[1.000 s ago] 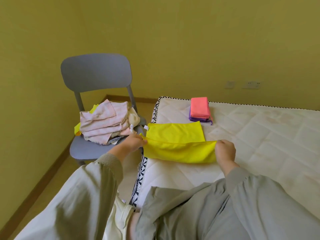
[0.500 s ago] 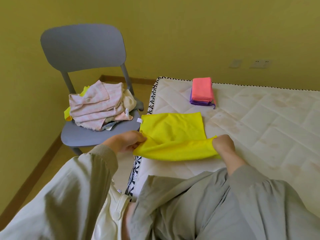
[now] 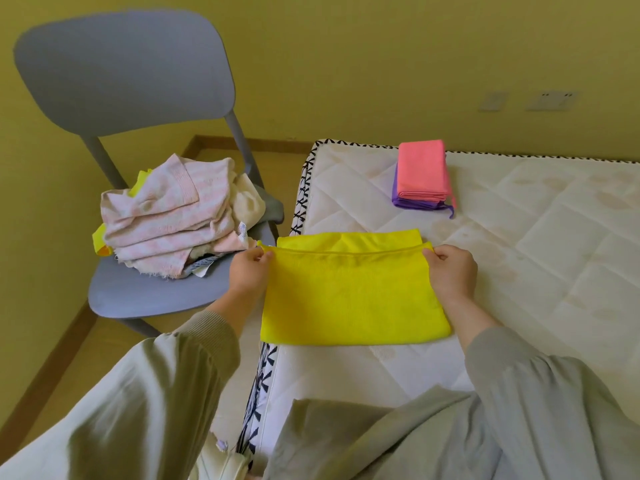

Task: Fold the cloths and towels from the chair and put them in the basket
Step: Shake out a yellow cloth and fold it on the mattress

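Note:
A yellow cloth (image 3: 349,296) lies folded over on the white mattress (image 3: 554,258), near its left edge. My left hand (image 3: 247,271) pinches the upper layer's far left corner, and my right hand (image 3: 450,268) pinches its far right corner. That top edge sits just short of the lower layer's far edge. A pile of unfolded pink-striped and cream towels (image 3: 173,216) rests on the grey chair (image 3: 138,292) to the left. A folded pink cloth (image 3: 422,171) lies on a folded purple cloth (image 3: 412,204) at the mattress's far side. No basket is in view.
Yellow walls close off the back and left, with wall sockets (image 3: 550,100) at the right. Wooden floor (image 3: 69,344) shows between chair and mattress. My grey sleeves and lap fill the bottom of the view.
Both hands carried the near edge of the yellow cloth up and away, laying it over the far half. The cloth now lies flat, folded in half.

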Demonstrator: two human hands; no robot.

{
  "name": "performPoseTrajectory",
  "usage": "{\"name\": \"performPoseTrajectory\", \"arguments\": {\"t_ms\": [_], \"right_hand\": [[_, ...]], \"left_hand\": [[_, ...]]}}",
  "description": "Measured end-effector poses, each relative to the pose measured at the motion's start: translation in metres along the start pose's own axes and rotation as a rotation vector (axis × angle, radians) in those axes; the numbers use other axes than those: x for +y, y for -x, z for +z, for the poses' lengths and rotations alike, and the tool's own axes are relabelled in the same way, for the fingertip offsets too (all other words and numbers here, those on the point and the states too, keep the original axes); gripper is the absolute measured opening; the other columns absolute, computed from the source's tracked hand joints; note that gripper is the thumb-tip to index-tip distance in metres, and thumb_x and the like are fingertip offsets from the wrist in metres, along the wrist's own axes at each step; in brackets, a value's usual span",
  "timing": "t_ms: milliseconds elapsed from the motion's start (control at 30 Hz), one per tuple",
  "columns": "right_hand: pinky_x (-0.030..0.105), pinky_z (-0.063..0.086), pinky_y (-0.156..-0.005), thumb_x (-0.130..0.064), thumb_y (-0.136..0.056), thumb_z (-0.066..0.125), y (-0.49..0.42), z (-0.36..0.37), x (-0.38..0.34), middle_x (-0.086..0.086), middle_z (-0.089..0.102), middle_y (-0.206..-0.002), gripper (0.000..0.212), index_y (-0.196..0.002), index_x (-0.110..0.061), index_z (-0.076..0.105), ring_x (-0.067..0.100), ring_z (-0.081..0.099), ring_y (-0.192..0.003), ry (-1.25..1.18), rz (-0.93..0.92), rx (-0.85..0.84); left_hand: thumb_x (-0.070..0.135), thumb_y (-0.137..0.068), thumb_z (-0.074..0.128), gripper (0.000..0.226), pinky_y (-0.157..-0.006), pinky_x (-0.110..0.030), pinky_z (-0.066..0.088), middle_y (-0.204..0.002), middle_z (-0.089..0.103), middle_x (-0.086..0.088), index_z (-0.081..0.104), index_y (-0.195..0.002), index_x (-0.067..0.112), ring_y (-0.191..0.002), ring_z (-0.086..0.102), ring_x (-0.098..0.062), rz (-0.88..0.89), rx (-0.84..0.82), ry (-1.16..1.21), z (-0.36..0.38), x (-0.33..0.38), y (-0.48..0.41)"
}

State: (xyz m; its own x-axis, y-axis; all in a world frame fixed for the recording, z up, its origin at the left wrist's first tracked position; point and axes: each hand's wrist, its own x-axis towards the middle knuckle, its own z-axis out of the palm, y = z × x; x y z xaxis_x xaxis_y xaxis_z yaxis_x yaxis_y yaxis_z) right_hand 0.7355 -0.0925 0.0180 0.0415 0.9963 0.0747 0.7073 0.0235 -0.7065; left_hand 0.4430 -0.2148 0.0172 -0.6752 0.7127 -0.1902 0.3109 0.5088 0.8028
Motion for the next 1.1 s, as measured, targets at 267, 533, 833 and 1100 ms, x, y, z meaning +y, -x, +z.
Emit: {"name": "performPoseTrajectory", "arguments": {"t_ms": [267, 533, 833, 1100], "right_hand": [[0.035, 0.019, -0.054, -0.018, -0.089, 0.063, -0.039, 0.030, 0.000, 0.008, 0.050, -0.057, 0.031, -0.062, -0.004, 0.055, 0.024, 0.043, -0.058, -0.061, 0.007, 0.057], [0.033, 0.029, -0.055, -0.019, -0.088, 0.064, -0.060, 0.049, 0.006, 0.010, 0.054, -0.058, 0.031, -0.063, -0.002, 0.057, 0.025, 0.045, -0.058, -0.087, 0.020, 0.073], [0.035, 0.041, -0.071, -0.017, -0.087, 0.064, -0.067, 0.063, 0.012, 0.014, 0.069, -0.089, 0.014, -0.091, -0.003, 0.068, 0.030, 0.061, -0.080, -0.006, 0.026, 0.109], [0.043, 0.035, -0.102, -0.012, -0.080, 0.037, -0.016, 0.076, -0.039, 0.017, 0.053, -0.132, 0.046, -0.120, -0.005, 0.058, 0.034, 0.047, -0.123, 0.270, -0.675, 0.091]], "left_hand": [[0.015, -0.099, 0.044, 0.041, -0.050, -0.031, 0.019, -0.057, 0.033, -0.002, 0.031, -0.060, 0.014, -0.054, 0.029, -0.014, -0.001, 0.118, 0.002, 0.031, 0.005, -0.039], [0.018, -0.099, 0.042, 0.038, -0.048, -0.030, 0.020, -0.061, 0.042, -0.001, 0.038, -0.062, 0.014, -0.063, 0.039, -0.021, 0.011, 0.204, -0.077, 0.051, 0.000, -0.056], [0.021, -0.099, 0.045, 0.020, -0.066, -0.034, 0.037, -0.097, 0.061, -0.014, 0.055, -0.110, 0.008, -0.091, 0.057, -0.033, 0.088, 0.228, -0.127, 0.062, -0.008, -0.057], [0.036, -0.093, 0.021, 0.059, -0.113, -0.054, 0.013, -0.153, 0.030, -0.013, 0.034, -0.146, 0.013, -0.144, 0.018, -0.033, 0.746, -0.049, -0.668, 0.093, 0.012, -0.004]]}}
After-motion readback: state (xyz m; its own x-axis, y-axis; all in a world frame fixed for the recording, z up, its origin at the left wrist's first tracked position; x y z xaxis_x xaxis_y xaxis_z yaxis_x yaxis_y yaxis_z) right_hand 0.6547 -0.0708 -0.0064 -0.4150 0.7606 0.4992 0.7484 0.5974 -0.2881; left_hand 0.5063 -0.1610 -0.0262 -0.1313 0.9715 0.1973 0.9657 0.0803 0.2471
